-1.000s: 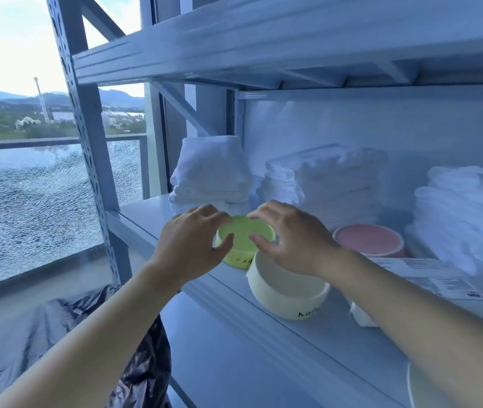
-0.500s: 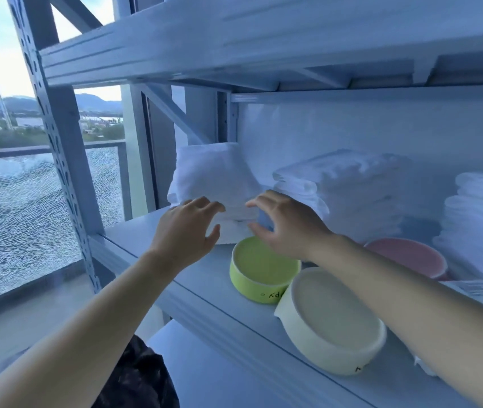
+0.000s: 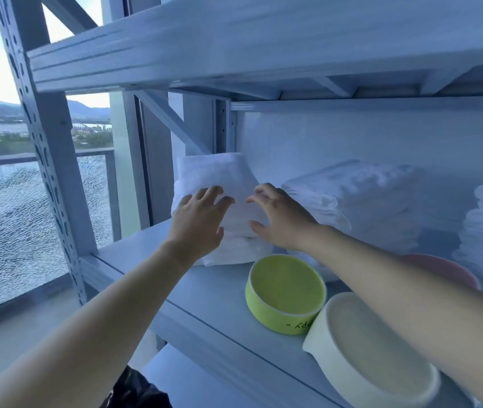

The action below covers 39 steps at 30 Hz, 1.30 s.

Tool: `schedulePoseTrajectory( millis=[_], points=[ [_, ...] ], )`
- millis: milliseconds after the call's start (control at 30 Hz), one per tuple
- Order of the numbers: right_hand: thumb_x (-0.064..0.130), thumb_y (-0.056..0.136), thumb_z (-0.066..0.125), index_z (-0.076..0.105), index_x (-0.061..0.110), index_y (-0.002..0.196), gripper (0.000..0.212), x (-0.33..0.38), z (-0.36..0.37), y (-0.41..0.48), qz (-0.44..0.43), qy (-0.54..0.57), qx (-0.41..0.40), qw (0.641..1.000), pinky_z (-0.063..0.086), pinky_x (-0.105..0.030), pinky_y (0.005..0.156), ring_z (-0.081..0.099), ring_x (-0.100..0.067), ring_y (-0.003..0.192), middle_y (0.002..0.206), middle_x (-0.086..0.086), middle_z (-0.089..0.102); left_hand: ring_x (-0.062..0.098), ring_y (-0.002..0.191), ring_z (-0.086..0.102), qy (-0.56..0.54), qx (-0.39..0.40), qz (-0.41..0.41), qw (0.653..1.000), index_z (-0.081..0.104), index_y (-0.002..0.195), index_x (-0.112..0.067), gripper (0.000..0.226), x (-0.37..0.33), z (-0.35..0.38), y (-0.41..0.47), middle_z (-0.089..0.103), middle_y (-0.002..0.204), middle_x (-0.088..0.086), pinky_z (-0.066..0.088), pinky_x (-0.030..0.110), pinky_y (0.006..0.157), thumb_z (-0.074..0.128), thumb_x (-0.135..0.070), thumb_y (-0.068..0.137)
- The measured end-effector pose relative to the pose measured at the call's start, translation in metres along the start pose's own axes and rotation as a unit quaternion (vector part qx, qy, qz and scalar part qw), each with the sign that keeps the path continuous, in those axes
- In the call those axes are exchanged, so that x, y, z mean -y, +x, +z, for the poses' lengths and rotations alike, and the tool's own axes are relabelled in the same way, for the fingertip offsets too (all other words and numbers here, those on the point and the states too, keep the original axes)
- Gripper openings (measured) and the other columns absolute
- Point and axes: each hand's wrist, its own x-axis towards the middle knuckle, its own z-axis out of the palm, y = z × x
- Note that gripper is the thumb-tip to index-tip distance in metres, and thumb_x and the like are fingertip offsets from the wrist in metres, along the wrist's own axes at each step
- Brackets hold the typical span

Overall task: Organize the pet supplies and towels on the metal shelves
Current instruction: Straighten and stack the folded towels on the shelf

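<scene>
head: open hands (image 3: 197,222) at towel stack (image 3: 215,178)

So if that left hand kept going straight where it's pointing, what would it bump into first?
The leftmost stack of folded white towels, right ahead of the left hand. Its spread fingers look close to the stack's front, maybe touching; depth is hard to judge.

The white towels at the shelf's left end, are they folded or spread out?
Folded: the white towels lie stacked in flat layers on the shelf.
</scene>
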Motion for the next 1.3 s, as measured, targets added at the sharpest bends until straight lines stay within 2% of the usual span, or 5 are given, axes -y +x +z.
schedulePoseTrajectory(
  millis=[100, 400, 733, 1133, 1300],
  points=[
    [0.035, 0.091, 0.054, 0.036, 0.016, 0.139, 0.055, -0.003, 0.007, 0.007, 0.004, -0.005, 0.003, 1.000, 0.038, -0.037, 0.101, 0.026, -0.019, 0.134, 0.148, 0.001, 0.020, 0.027, 0.128, 0.042, 0.012, 0.012, -0.004, 1.000, 0.047, 0.134, -0.022, 0.066, 0.008, 0.006, 0.001, 0.042, 0.140, 0.006, 0.038, 0.048, 0.102, 0.071, -0.028, 0.073],
    [0.034, 0.087, 0.060, 0.026, 0.025, 0.146, 0.069, -0.012, 0.023, 0.023, -0.005, 0.015, 0.014, 1.000, 0.030, -0.040, 0.110, 0.013, -0.018, 0.142, 0.156, 0.003, 0.007, 0.027, 0.115, 0.056, 0.021, -0.034, 0.010, 0.999, 0.061, 0.121, -0.019, 0.066, 0.019, 0.017, -0.007, 0.057, 0.126, 0.008, 0.049, 0.043, 0.087, 0.081, -0.032, 0.060],
    [0.026, 0.079, 0.071, 0.024, 0.028, 0.147, 0.083, -0.018, 0.037, 0.027, -0.021, 0.040, 0.013, 0.999, 0.029, -0.034, 0.110, 0.021, -0.021, 0.139, 0.153, 0.000, 0.015, 0.025, 0.115, 0.058, 0.011, -0.065, 0.044, 0.997, 0.063, 0.120, -0.021, 0.069, 0.033, 0.023, -0.014, 0.059, 0.126, 0.005, 0.051, 0.037, 0.085, 0.082, -0.032, 0.055],
    [0.019, 0.084, 0.061, 0.028, 0.031, 0.145, 0.070, 0.005, 0.042, 0.028, -0.048, 0.019, 0.013, 0.999, 0.035, -0.033, 0.104, 0.020, -0.019, 0.136, 0.156, 0.006, 0.013, 0.021, 0.118, 0.056, -0.008, -0.053, 0.029, 0.998, 0.061, 0.121, -0.026, 0.067, 0.073, 0.020, -0.024, 0.056, 0.131, -0.002, 0.051, 0.037, 0.086, 0.085, -0.025, 0.059],
    [0.024, 0.084, 0.063, 0.029, 0.035, 0.143, 0.068, 0.002, 0.039, 0.033, -0.067, 0.030, 0.018, 0.997, 0.039, -0.035, 0.102, 0.018, -0.012, 0.135, 0.156, 0.012, 0.012, 0.026, 0.121, 0.054, 0.023, -0.052, 0.016, 0.998, 0.058, 0.125, -0.015, 0.072, 0.070, 0.022, -0.028, 0.055, 0.133, 0.004, 0.048, 0.045, 0.092, 0.085, -0.018, 0.058]
  ],
)
